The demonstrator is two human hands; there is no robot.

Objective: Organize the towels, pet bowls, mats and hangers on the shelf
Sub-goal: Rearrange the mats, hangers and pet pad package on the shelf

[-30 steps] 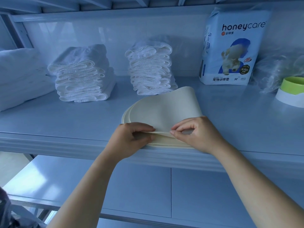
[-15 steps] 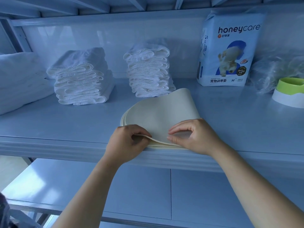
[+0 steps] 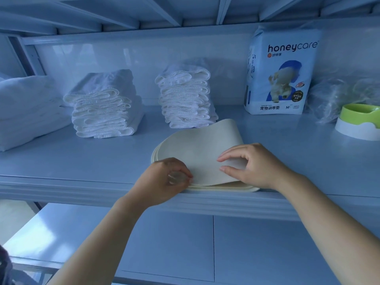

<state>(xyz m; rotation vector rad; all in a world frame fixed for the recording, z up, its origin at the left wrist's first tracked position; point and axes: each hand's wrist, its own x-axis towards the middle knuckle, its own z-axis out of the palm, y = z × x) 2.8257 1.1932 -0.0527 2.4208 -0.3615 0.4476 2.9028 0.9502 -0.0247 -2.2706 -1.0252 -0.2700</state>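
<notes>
Currently, a stack of mats [image 3: 226, 187], cream-coloured, lies flat at the front edge of the shelf [image 3: 82, 165], slightly right of centre. The top mat [image 3: 201, 153] is raised off the stack, and its far end curls upward.

The left hand [image 3: 164, 182] is at the near left edge of the top mat. Its fingers [image 3: 183, 167] are curled and pinch that edge against the thumb, though the fingertips are blurred. The right hand [image 3: 259, 165] is arched over the right side of the same mat. Its forefinger and thumb tips touch the mat's surface and sit a little apart. Whether this hand actually grips the mat or only presses on it cannot be told.

Behind the mats, towards the back wall, stand two piles of folded white towels, one at centre [image 3: 185, 99] and one further left [image 3: 102, 112], well apart from each other. A larger folded white towel [image 3: 26, 108] lies at the far left of the shelf.

To the right, a pack of pet pads [image 3: 281, 73] marked "honeycare" stands upright against the back. Beside it is a crumpled clear plastic bag [image 3: 337, 95]. A green and white pet bowl [image 3: 359, 124] sits in front of the bag at the right edge of view.

A lower shelf [image 3: 174, 243] shows beneath the forearms.
</notes>
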